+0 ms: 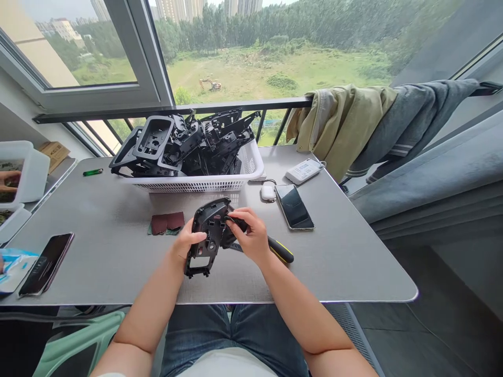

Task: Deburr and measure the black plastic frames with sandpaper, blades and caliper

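Note:
A black moulded plastic panel (212,230), with clips along its rim and a rectangular opening near its lower end, is held tilted above the table. My left hand (187,242) grips its left edge, thumb across the face. At the upper right edge, my right hand (248,234) is closed, thumb and fingers pinching a black part of the panel; the exact spot is partly hidden by the fingertips. Beneath my right hand lies a tool with a black and yellow handle (281,250), its other end mostly covered by the hand and panel.
Behind the panel, a white plastic basket (188,184) is heaped with black plastic parts (196,141). Dark red sandpaper-like pieces (167,223) lie left of the panel. A phone (294,207), white earbud case (268,193) and white box (304,171) are rightward; another phone (46,264) lies left.

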Tool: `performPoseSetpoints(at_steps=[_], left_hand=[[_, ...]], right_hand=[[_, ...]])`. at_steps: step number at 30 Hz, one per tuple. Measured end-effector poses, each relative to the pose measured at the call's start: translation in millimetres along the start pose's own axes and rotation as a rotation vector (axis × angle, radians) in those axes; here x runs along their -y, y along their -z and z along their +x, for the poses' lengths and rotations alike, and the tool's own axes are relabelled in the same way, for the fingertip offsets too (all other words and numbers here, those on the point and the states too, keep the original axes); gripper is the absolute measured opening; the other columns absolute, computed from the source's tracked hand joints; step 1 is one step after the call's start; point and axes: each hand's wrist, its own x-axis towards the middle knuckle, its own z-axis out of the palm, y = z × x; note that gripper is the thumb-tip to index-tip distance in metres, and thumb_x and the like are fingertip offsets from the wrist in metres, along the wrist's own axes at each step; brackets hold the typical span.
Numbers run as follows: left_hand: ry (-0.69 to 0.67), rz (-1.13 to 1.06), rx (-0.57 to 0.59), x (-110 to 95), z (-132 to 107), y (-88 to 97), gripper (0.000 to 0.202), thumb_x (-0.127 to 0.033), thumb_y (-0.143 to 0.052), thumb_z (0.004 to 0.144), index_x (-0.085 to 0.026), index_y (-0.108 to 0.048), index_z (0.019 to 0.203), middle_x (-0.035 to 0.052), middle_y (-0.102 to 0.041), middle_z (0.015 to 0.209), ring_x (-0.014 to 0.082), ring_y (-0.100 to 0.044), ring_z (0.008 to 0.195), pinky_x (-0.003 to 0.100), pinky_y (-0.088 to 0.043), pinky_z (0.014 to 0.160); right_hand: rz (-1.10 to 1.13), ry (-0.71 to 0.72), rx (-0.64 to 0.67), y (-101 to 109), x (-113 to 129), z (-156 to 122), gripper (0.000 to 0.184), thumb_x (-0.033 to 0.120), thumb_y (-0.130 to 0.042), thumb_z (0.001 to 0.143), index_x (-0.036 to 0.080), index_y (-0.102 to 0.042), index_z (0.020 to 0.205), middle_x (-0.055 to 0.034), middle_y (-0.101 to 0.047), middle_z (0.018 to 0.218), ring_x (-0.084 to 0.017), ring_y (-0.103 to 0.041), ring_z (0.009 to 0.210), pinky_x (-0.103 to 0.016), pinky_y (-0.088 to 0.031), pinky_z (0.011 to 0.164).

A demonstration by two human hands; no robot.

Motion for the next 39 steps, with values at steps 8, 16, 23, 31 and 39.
performPoseSetpoints(at_steps=[8, 16, 23, 31, 39], left_hand=[[0.105, -0.099, 0.04, 4.8, 3.9, -6.4, 0.058, -0.036, -0.075, 0.057, -0.014, -0.066, 0.11, 0.0023, -0.066, 0.065, 0.0101, -0.05, 0.042, 0.021, -0.038, 0.04], [-0.057, 0.019, -0.024, 2.7, 6.5, -12.8, 0.049, -0.037, -0.079, 0.061, -0.014, -0.066, 0.102, 0.008, -0.073, 0.086, 0.0211, -0.067, 0.07, 0.029, -0.051, 0.062], [-0.112, 0.105, -0.014, 2.1, 7.7, -6.7, 0.045, -0.034, -0.081, 0.062, -0.015, -0.068, 0.1, 0.0065, -0.074, 0.089, 0.0225, -0.068, 0.08, 0.032, -0.053, 0.073], [-0.084, 0.197, 0.005, 5.0, 9.2, 3.3, 0.047, -0.031, -0.083, 0.059, -0.015, -0.067, 0.1, 0.0076, -0.074, 0.092, 0.0231, -0.067, 0.083, 0.033, -0.052, 0.078], [-0.104, 0.165, -0.026, 4.8, 6.4, -0.8, 0.047, -0.028, -0.083, 0.056, -0.015, -0.069, 0.099, 0.0076, -0.075, 0.089, 0.0227, -0.067, 0.082, 0.032, -0.053, 0.076]], right_hand=[[-0.032, -0.032, -0.048, -0.2, 0.8, 0.6, 0.01, 0.016, -0.061, 0.085, 0.023, -0.068, 0.087, -0.0036, -0.066, 0.086, -0.018, -0.064, 0.08, -0.032, -0.054, 0.07], [0.009, -0.078, -0.018, 0.1, -0.8, 1.3, 0.008, 0.019, -0.06, 0.088, 0.023, -0.066, 0.087, -0.0045, -0.066, 0.085, -0.018, -0.064, 0.079, -0.032, -0.053, 0.067], [0.037, -0.079, 0.198, 3.8, -5.6, 3.1, 0.012, 0.017, -0.057, 0.089, 0.022, -0.065, 0.096, -0.0058, -0.064, 0.09, -0.019, -0.064, 0.083, -0.034, -0.053, 0.074], [0.078, -0.079, 0.349, 10.6, -10.2, 5.8, 0.013, 0.014, -0.056, 0.087, 0.022, -0.063, 0.095, -0.0045, -0.06, 0.087, -0.018, -0.06, 0.078, -0.032, -0.051, 0.069], [0.17, -0.13, 0.3, 17.3, -5.8, 7.2, 0.003, 0.02, -0.059, 0.085, 0.022, -0.062, 0.084, -0.0035, -0.059, 0.081, -0.018, -0.057, 0.072, -0.031, -0.048, 0.064]])
